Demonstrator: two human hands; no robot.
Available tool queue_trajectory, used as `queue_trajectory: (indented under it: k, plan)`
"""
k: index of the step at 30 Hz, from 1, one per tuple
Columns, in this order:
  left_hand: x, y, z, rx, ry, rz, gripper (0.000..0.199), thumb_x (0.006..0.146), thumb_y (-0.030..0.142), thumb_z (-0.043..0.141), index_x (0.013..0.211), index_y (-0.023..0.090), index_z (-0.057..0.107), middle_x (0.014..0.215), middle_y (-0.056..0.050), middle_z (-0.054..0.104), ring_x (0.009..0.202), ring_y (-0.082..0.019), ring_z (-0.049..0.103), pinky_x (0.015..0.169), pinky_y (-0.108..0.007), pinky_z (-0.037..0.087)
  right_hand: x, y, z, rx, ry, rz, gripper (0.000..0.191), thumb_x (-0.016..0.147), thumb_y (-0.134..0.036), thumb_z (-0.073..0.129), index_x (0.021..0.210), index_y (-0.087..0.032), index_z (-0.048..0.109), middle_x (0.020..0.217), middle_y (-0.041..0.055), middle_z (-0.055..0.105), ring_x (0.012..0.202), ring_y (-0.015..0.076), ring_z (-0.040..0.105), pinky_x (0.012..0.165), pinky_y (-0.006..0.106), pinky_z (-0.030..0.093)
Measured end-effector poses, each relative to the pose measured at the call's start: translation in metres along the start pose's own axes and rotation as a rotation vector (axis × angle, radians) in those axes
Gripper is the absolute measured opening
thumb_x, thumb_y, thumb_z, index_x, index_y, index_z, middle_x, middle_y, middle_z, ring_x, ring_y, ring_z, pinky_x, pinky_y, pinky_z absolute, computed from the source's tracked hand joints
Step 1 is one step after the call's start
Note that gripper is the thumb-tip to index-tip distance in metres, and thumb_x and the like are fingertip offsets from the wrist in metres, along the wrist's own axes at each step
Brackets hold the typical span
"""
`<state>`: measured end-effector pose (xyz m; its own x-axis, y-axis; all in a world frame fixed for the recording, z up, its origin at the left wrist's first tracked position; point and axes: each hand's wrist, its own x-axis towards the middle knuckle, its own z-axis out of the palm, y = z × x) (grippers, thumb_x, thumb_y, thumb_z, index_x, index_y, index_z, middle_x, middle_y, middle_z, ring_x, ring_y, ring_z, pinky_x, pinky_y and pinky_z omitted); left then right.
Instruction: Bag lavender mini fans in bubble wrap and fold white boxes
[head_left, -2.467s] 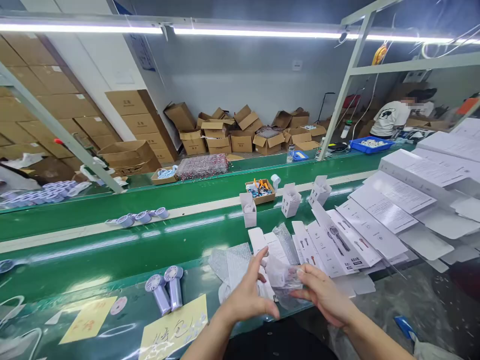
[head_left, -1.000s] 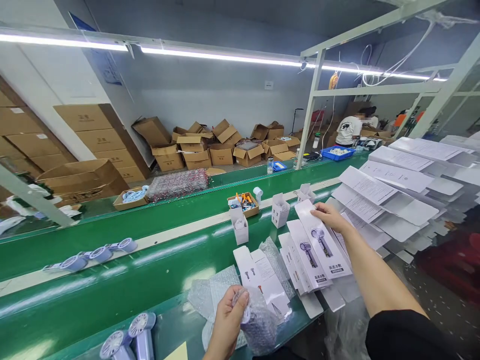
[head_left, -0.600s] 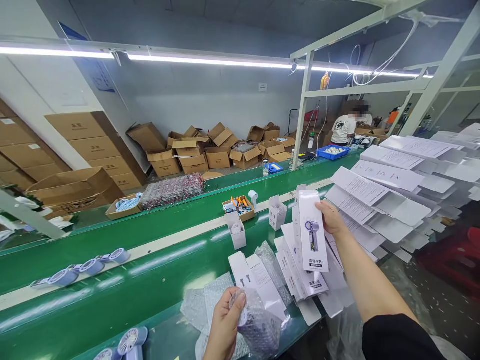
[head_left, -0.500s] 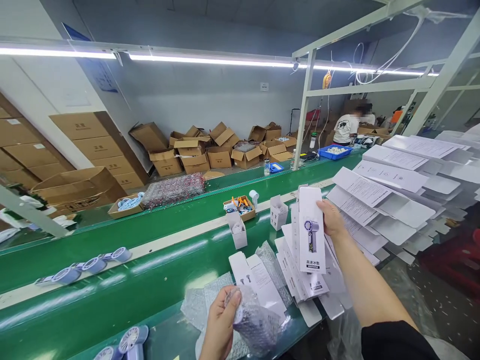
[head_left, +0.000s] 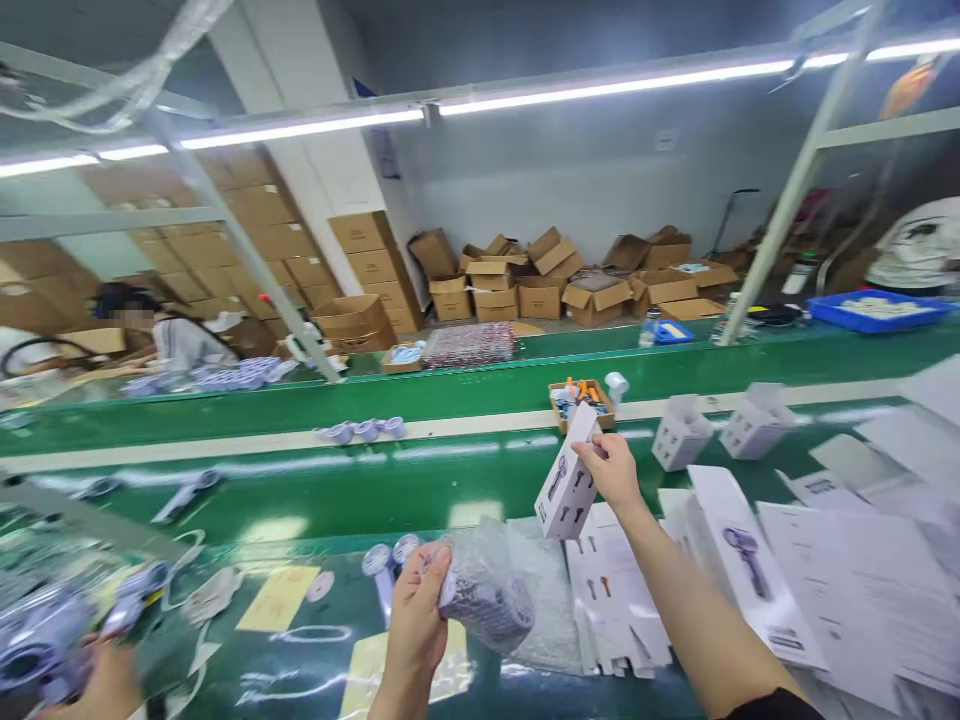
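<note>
My left hand [head_left: 418,610] grips a bubble-wrapped item [head_left: 491,600] with something purple-grey inside, low in the middle of the view. Up and to the right, my right hand [head_left: 611,470] pinches the upper edge of a white box [head_left: 564,490] printed with pictures of a small handheld fan. The box is tilted and stands apart from the wrapped item. Under and beside it lie flat bubble bags [head_left: 544,580] and flattened printed boxes [head_left: 611,590]. Two purple fans [head_left: 381,575] rest just left of my left hand.
Another person's hand [head_left: 101,685] is among purple fans at the lower left. White cartons [head_left: 681,432] stand on the green belt [head_left: 450,490], near a small tray of tools [head_left: 562,422]. Stacked printed sheets [head_left: 847,580] fill the right side. Two people sit farther back.
The view has swung left. My right hand has taken a single box away from the stack, and the box now looks opened out and tilted. My left hand still holds the wrapped item.
</note>
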<state>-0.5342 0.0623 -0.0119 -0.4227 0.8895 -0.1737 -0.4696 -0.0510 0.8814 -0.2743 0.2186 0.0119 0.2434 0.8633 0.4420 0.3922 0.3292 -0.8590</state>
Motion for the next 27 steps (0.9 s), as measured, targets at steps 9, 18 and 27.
queue_trajectory:
  k: [9,18,27]
  plan:
    - [0.01,0.009,-0.044,0.028,-0.021,0.002,0.044,0.065,0.045,0.077,0.084,0.013,0.055,0.067,0.001,0.058,0.06,-0.008,0.052,0.059,-0.019,0.042,0.017,0.048,0.168,-0.113,-0.063,-0.106,0.047,0.075,-0.064,0.053,0.065,-0.019,0.062,0.082,0.013,0.049,0.092,0.0312,0.045,0.091,0.049,0.037]
    - [0.052,0.011,-0.036,0.011,0.082,0.058,0.044,0.065,0.047,0.077,0.083,0.014,0.053,0.066,0.002,0.056,0.059,-0.008,0.05,0.057,-0.019,0.039,0.02,0.044,0.167,-0.098,-0.363,-0.177,0.033,0.081,-0.043,0.049,0.097,-0.018,0.065,0.094,0.0147,0.058,0.097,0.0309,0.052,0.094,0.05,0.04]
    - [0.14,0.024,0.062,-0.165,0.083,0.162,0.045,0.06,0.046,0.078,0.08,0.014,0.052,0.066,0.004,0.053,0.057,-0.006,0.047,0.058,-0.019,0.038,0.074,0.093,0.149,0.144,-0.869,-0.058,0.042,0.065,-0.038,0.064,0.104,-0.022,0.064,0.115,0.0089,0.066,0.109,0.0293,0.06,0.098,0.047,0.044]
